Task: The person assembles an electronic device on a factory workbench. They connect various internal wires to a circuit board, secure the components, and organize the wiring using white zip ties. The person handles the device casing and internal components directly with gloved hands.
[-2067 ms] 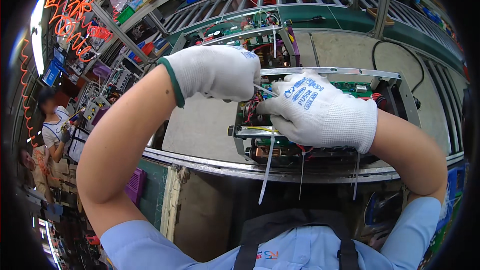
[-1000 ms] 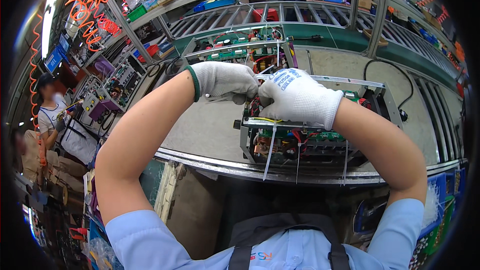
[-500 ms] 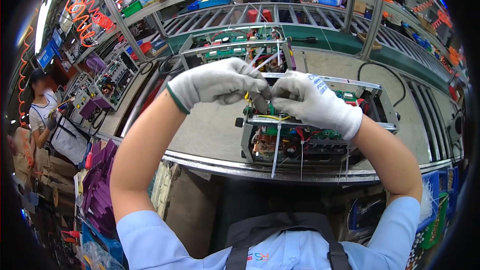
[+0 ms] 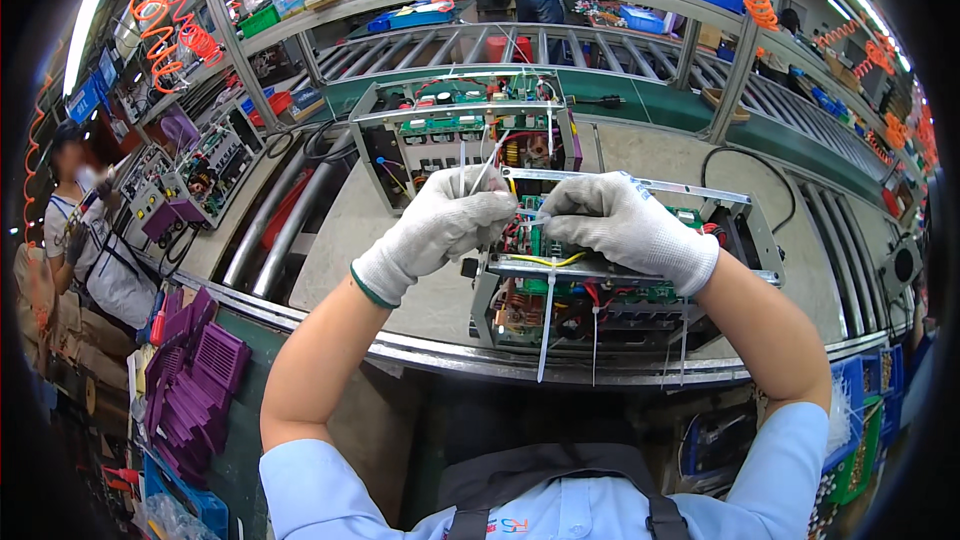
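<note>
Both my hands wear white knitted gloves and meet above the front edge of an open metal chassis [image 4: 640, 183] filled with circuit boards and wires. My left hand [image 4: 440, 225] is closed in a pinch, with white cable ties [image 4: 487, 162] sticking up from it. Opposite it, my right hand [image 4: 630, 230] pinches at a thin whitish strip [image 4: 530, 218], seemingly a cable tie, that bridges the fingertips. A longer cable tie [image 4: 546, 330] hangs down the chassis front beside a yellow wire [image 4: 545, 260]. More ties dangle farther right.
Behind stands a second open chassis [image 4: 365, 120]. A roller conveyor [image 4: 450, 45] runs beyond it, under a shelf with boxes. Purple panels [image 4: 195, 390] are piled at lower left. At far left, a person [image 4: 105, 230] works near another unit [image 4: 215, 170]. Blue bins [image 4: 850, 390] stand at right.
My left hand has dropped lower and its fingers have drawn slightly away from the right hand's. The whitish strip between them now shows. The view has shifted a little.
</note>
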`<act>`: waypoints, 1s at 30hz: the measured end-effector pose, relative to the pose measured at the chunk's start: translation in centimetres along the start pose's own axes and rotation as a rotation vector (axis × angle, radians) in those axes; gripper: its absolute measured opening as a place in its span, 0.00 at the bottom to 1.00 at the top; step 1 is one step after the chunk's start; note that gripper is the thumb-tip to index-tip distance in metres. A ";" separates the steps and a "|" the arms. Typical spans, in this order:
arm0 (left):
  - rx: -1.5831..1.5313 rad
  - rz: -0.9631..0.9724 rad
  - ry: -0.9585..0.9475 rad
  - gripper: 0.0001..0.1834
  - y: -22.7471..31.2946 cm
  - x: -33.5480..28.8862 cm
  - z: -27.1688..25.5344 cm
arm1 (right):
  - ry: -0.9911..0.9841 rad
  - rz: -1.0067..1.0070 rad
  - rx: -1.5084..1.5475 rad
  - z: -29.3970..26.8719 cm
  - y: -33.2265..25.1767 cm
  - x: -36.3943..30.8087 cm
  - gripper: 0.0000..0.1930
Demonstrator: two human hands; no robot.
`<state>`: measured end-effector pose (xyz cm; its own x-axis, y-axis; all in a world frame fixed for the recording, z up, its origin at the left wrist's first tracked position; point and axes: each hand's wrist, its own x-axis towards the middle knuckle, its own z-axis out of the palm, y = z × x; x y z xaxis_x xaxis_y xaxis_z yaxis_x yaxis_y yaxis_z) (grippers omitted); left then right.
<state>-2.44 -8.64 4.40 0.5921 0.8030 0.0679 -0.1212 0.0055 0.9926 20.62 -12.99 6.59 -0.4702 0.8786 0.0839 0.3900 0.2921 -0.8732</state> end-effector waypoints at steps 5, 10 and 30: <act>-0.063 0.009 -0.026 0.07 -0.2 0.2 -0.3 | -0.001 -0.006 -0.020 -0.2 0.0 0.1 0.09; -0.075 -0.007 -0.044 0.08 0.1 0.1 -0.3 | 0.003 -0.006 -0.029 -0.2 0.1 0.2 0.09; -0.102 -0.005 -0.033 0.07 -0.4 0.2 -0.5 | -0.023 0.008 -0.033 -0.3 0.1 0.2 0.10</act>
<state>-2.66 -8.16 3.97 0.6184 0.7829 0.0675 -0.1974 0.0716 0.9777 20.84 -12.68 6.67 -0.4851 0.8720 0.0659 0.4194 0.2981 -0.8574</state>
